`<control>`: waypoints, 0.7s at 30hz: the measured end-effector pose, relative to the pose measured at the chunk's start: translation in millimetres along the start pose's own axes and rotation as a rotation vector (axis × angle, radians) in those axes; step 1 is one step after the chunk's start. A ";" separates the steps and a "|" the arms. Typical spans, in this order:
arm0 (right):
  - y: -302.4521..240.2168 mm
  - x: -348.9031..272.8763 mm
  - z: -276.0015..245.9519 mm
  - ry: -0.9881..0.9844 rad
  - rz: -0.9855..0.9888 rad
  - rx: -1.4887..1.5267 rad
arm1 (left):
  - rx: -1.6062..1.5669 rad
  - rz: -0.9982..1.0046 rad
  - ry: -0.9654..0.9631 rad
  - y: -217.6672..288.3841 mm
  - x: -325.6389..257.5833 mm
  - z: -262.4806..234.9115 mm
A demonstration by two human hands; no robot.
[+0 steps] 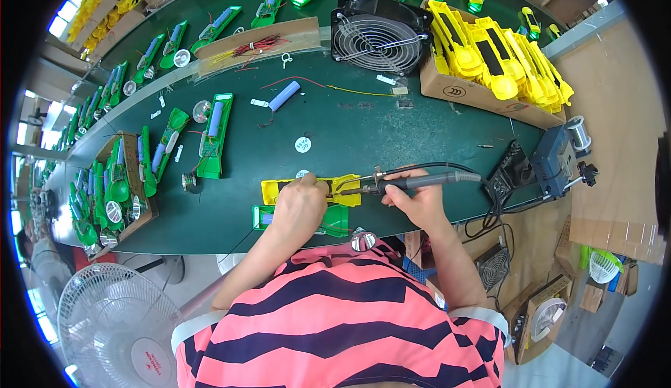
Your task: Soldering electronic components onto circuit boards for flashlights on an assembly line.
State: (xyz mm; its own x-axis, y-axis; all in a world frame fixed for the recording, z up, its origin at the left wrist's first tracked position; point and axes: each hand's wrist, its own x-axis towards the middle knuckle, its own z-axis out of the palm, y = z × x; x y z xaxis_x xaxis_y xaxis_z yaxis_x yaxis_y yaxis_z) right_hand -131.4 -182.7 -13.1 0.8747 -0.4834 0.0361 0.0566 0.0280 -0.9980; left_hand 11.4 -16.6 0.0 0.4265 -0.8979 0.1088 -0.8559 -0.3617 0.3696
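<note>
My right hand (419, 200) grips a soldering iron (447, 178) with a dark handle, a metal bracket and a thin tube beside its tip. The tip points left, over the right end of a yellow plastic housing (349, 198). My left hand (302, 203) is closed over that housing's middle, fingers curled; its fingertips are partly hidden. Just nearer to me lies a green plastic housing (339, 220), partly under my left wrist. A round silver reflector (363, 240) rests beside its right end, at the table's front edge.
A box of yellow housings (482, 59) and a black fan (381, 38) stand far right. A soldering station (556, 161) with a solder reel (579, 133) sits at right. Green housings with batteries fill a box (143, 210) at left. A blue battery (284, 96) lies on the table (349, 129).
</note>
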 end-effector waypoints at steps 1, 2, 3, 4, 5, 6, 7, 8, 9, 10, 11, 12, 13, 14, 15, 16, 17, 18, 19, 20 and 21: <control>4.0 1.2 2.0 0.009 -0.003 0.027 | 0.000 0.000 -0.002 0.4 0.5 -0.5; 6.5 1.5 3.1 0.007 -0.002 0.029 | -0.002 -0.006 -0.006 0.8 0.4 -1.2; 8.6 1.7 3.9 -0.002 0.042 0.027 | -0.004 -0.012 -0.012 0.8 0.4 -1.5; 10.2 1.8 4.8 -0.011 0.087 0.024 | -0.007 -0.007 -0.009 0.4 0.3 -1.3; 11.0 1.7 6.3 -0.011 0.088 0.025 | -0.007 -0.008 -0.011 0.8 0.0 -2.0; 11.7 1.6 8.2 0.005 0.091 0.041 | -0.008 -0.013 -0.013 1.5 -0.3 -3.1; 12.4 1.2 9.6 0.022 0.094 0.056 | -0.009 -0.018 -0.015 2.0 -0.5 -4.1; 14.0 0.6 10.3 0.024 0.095 0.056 | -0.010 -0.017 -0.016 2.0 -0.2 -4.4; 15.7 -0.5 10.8 0.040 0.090 0.066 | -0.013 -0.015 -0.021 2.0 0.1 -4.6; 16.5 -1.5 11.3 0.055 0.085 0.076 | -0.016 -0.013 -0.025 1.9 0.3 -4.4; 16.4 -2.2 11.8 0.056 0.085 0.076 | -0.016 -0.013 -0.025 1.8 0.3 -4.5; 16.0 -2.9 12.2 0.068 0.081 0.073 | -0.011 -0.010 -0.024 1.9 0.3 -4.4; 15.5 -3.7 12.6 0.081 0.077 0.071 | -0.005 -0.008 -0.023 2.1 0.3 -4.3; 14.8 -4.3 13.9 0.080 0.076 0.071 | -0.005 -0.008 -0.023 2.0 -0.2 -3.8; 13.6 -5.1 15.3 0.092 0.077 0.063 | 0.008 -0.009 -0.018 1.7 -0.8 -2.6; 12.2 -6.2 16.2 0.104 0.079 0.056 | 0.021 -0.010 -0.012 1.5 -1.4 -1.4; 10.8 -7.3 16.8 0.104 0.078 0.056 | 0.021 -0.010 -0.012 0.9 -1.7 -0.2; 9.2 -8.9 17.3 0.119 0.060 0.048 | 0.019 -0.006 -0.003 0.3 -2.1 1.0; 7.1 -10.6 17.8 0.134 0.043 0.041 | 0.017 -0.001 0.006 -0.1 -2.3 1.4; 3.6 -12.3 17.1 0.142 0.015 0.068 | 0.016 -0.001 0.007 -0.3 -2.3 1.4; 0.0 -14.4 16.7 0.149 -0.013 0.095 | 0.025 -0.005 0.000 -0.6 -2.3 1.4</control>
State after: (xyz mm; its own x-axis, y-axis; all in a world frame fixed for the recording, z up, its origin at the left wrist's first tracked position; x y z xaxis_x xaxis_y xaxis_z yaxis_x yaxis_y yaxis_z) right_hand -135.9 -161.2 -12.8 0.7929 -0.6084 0.0339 0.1189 0.0999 -0.9879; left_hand 10.5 -14.7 -1.7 0.4308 -0.8961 0.1067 -0.8607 -0.3724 0.3471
